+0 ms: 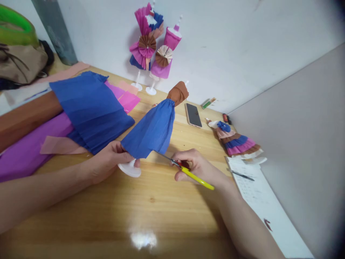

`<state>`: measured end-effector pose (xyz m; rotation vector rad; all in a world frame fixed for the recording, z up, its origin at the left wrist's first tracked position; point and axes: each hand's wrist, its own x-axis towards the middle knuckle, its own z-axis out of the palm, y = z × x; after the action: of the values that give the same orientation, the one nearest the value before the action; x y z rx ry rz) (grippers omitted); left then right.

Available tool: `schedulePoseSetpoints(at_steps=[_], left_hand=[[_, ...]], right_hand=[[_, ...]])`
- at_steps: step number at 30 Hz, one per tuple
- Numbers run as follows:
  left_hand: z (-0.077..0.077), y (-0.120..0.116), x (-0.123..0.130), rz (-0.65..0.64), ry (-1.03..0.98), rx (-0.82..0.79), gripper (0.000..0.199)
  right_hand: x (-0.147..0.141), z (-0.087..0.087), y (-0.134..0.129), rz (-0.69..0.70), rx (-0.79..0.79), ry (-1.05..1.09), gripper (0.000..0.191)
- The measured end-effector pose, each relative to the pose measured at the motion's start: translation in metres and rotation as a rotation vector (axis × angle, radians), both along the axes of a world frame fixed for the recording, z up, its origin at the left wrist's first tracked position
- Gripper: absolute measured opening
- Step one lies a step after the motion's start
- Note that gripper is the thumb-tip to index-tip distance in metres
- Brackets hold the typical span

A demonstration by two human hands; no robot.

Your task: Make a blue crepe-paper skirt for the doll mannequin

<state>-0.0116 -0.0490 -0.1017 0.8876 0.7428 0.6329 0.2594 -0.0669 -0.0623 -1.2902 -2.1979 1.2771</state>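
Note:
A miniature dress form wears a brown crepe-paper top [178, 94] and a gathered blue paper skirt [155, 126], tilted over the table with its top leaning away to the right. My left hand [110, 160] is closed on the skirt's lower left edge, close to the white round base [129, 169]; some of its fingers are hidden behind. In my right hand [195, 163] are scissors [196, 178] with a yellow and red handle. Their blades meet the skirt's bottom edge near its middle. How far the blades are apart is hard to see.
Blue crepe paper [91, 108] lies over brown and purple sheets at the left. Two dressed forms [147, 43] stand against the wall. A phone [193, 115] lies behind my right hand. At the right are another dressed form [237, 144], a paper pad [258, 194] and a pen [244, 175].

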Motion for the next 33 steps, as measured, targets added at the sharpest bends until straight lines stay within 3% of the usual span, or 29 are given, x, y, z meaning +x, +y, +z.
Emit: schedulePoseSetpoints(at_steps=[11, 23, 33], left_hand=[[-0.002, 0.000, 0.000, -0.010, -0.001, 0.019, 0.024], [0.000, 0.000, 0.001, 0.017, 0.045, 0.025, 0.023], [0.006, -0.002, 0.004, 0.053, 0.084, 0.039, 0.020]], right_hand=[[0.000, 0.001, 0.000, -0.014, -0.041, -0.037, 0.063], [0.006, 0.009, -0.002, 0.116, 0.059, -0.134, 0.060], [-0.002, 0.007, -0.003, 0.088, 0.095, -0.130, 0.063]])
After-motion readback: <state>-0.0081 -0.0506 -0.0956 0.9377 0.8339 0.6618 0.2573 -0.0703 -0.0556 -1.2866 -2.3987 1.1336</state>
